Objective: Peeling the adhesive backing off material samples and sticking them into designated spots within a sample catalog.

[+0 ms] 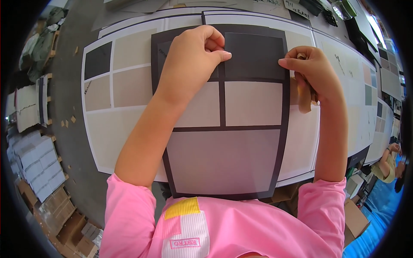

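Observation:
A dark-framed sample board [223, 161] lies in front of me, its near edge against my pink shirt. Dark panels fill its top row, two pale panels sit below them, and one large greyish panel takes the near part. My left hand [185, 64] is over the upper left, thumb and forefinger pinched close to the middle divider; anything between them is too small to make out. At the board's upper right edge, my right hand [316, 71] has thumb and forefinger together. Crumpled brown strips [304, 98], like paper or tape, hang from its curled fingers.
White-framed sample boards lie under and beside it, one at left [133, 86] and others at right [344, 90]. Stacked white boxes [41, 161] and cardboard cartons [56, 210] stand on the left floor. Another person [389, 165] is at the far right.

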The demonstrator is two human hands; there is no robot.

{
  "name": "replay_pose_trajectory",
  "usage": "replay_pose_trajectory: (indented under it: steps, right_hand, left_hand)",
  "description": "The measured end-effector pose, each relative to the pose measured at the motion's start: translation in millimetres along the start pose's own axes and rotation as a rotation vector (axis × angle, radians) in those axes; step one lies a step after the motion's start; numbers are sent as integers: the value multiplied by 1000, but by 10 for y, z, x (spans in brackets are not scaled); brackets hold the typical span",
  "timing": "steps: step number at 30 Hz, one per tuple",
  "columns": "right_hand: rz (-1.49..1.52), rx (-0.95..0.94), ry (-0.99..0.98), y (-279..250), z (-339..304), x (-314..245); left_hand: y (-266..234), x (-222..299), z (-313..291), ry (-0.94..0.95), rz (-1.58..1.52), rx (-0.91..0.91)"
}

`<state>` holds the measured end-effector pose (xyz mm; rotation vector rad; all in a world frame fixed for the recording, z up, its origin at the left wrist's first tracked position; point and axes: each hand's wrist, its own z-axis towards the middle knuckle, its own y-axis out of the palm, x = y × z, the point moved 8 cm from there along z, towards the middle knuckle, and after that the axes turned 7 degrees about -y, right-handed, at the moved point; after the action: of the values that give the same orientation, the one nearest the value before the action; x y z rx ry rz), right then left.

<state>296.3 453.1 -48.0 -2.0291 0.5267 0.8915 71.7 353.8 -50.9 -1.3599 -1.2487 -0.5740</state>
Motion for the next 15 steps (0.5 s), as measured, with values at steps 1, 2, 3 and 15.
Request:
replay_pose_trajectory:
  steps: [1,2,3,15]
  right_hand:
    - [0,-2,1,4,-6,-8]
    - [6,-1,-5,11,-13,-24]
    - [13,0,-12,13,-16,-35]
    - [65,48,-35,29,-64,-79]
  left_hand:
    - [3,-7,3,-2,0,0]
    - [2,-7,4,3,3,3]
    - [0,-1,2,8,6,7]
    - [2,22,-5,17,54,27]
